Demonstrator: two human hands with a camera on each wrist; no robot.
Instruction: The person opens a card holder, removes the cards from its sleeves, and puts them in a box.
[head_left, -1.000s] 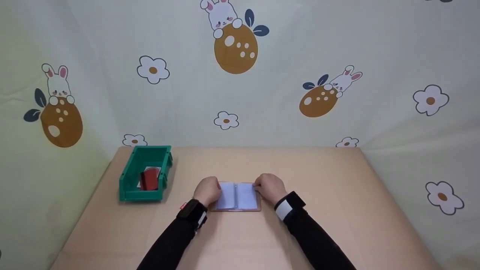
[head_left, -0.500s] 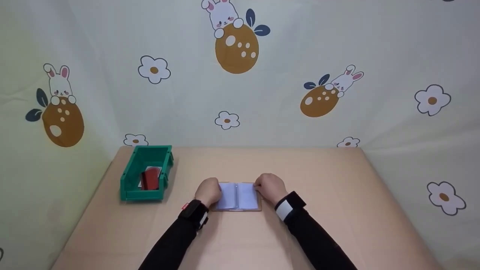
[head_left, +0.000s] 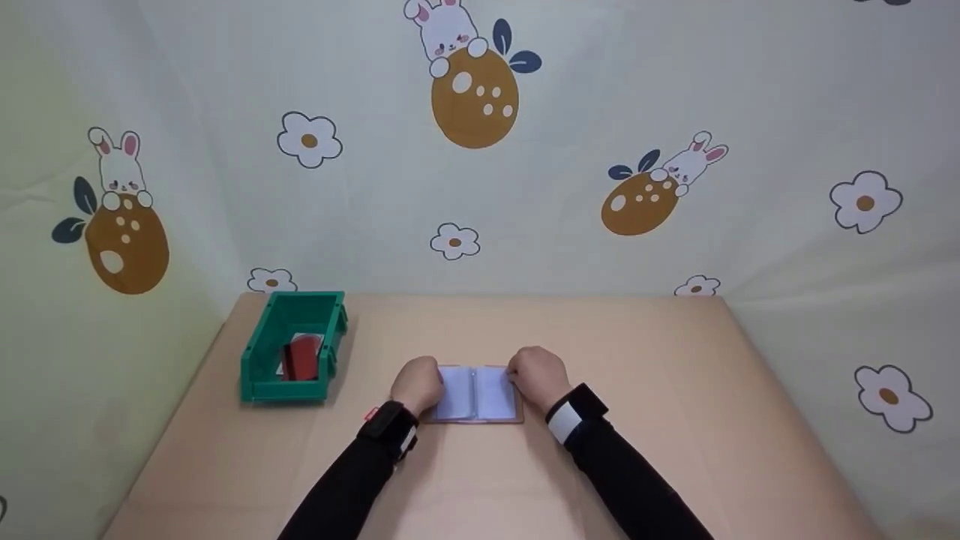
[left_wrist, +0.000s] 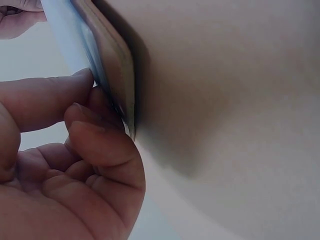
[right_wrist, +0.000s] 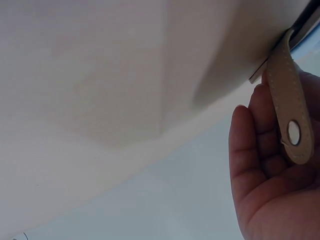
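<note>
A card holder (head_left: 495, 394) with a brown cover lies spread open in front of me, its pale, clear-looking sleeves facing up on both sides of the spine. At its left edge, my left hand (head_left: 417, 382) pinches the sleeves and cover between thumb and finger, as the left wrist view shows up close. My right hand (head_left: 541, 373) holds the opposite edge near the upper corner. In the right wrist view, a stitched tan strap (right_wrist: 285, 90) with a metal snap hangs from the holder across that hand's fingers. The right fingertips are partly hidden there.
To the left on the tan tabletop (head_left: 637, 337) stands a green bin (head_left: 283, 391). Inside it lies a red card (head_left: 302, 358) with a dark stripe, over another pale card. A patterned cloth backdrop (head_left: 375, 195) rises behind and beside the table.
</note>
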